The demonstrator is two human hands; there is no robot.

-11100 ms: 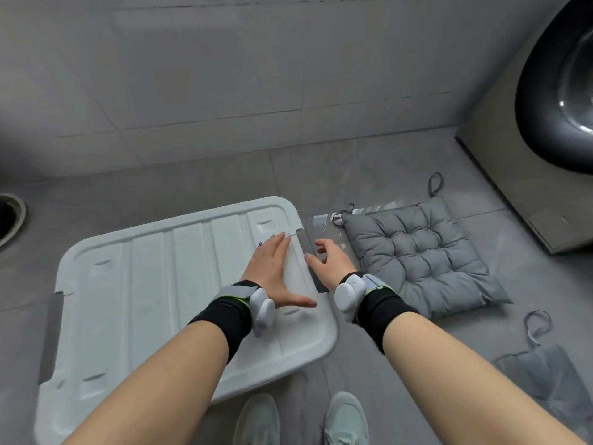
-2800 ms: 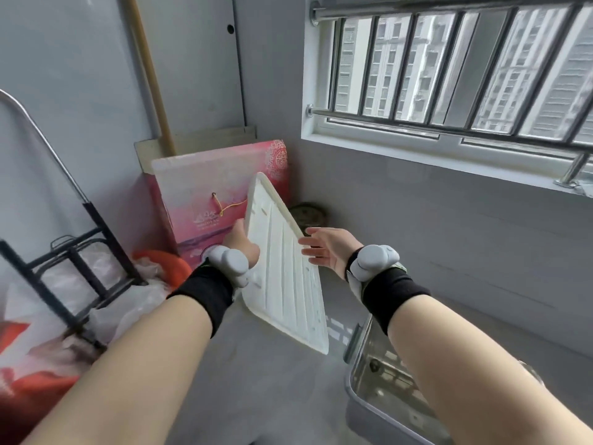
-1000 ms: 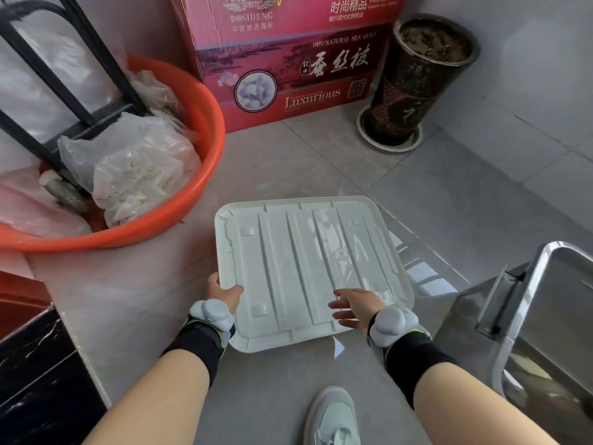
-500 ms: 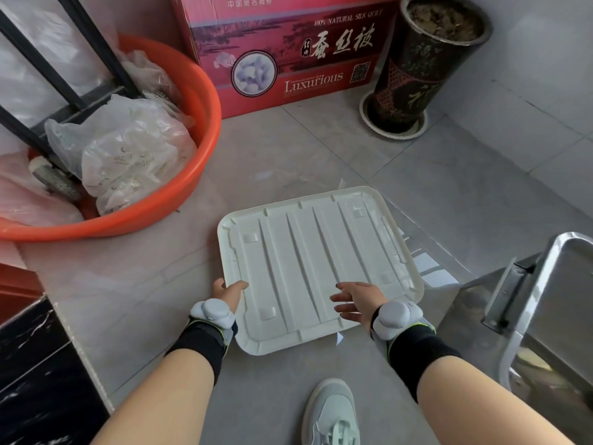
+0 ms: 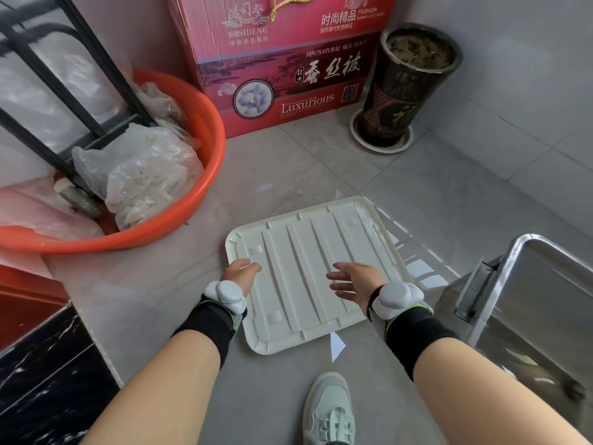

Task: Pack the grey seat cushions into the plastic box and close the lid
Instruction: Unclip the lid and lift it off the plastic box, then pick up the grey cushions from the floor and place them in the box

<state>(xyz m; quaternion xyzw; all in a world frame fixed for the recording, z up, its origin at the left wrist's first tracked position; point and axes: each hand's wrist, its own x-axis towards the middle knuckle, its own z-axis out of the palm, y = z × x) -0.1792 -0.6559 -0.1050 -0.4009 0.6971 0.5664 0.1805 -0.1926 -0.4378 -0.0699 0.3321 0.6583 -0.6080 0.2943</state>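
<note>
1. The floor of grey tile carried everything in view; no grey seat cushions showed anywhere in the frame, so I could not tell where they were.
2. The orange basin sat at 10 o'clock, stuffed with plastic bags, and a black metal frame leaned into it.
3. The red gift carton stood at 12 o'clock against the wall, and the dark flowerpot stood just beside it at 1 o'clock.
4. The plastic box was at 4 o'clock, open-topped and only partly in frame; its inside was not readable.
5. The lid lay flat on the floor at the centre, ribbed side up, well apart from the box's opening.
6. The left hand rested at the lid's 9 o'clock edge, fingers relaxed, its grip loose and closed on nothing.
7. The right hand hovered over the lid's 3 o'clock half, fingers spread, grip fully open and empty.
8. A grey shoe stood at 6 o'clock.
9. By my judgement the task was at an early stage: 1 step, uncovering the box, was done, while packing the cushions and refitting the lid were both left.
</note>
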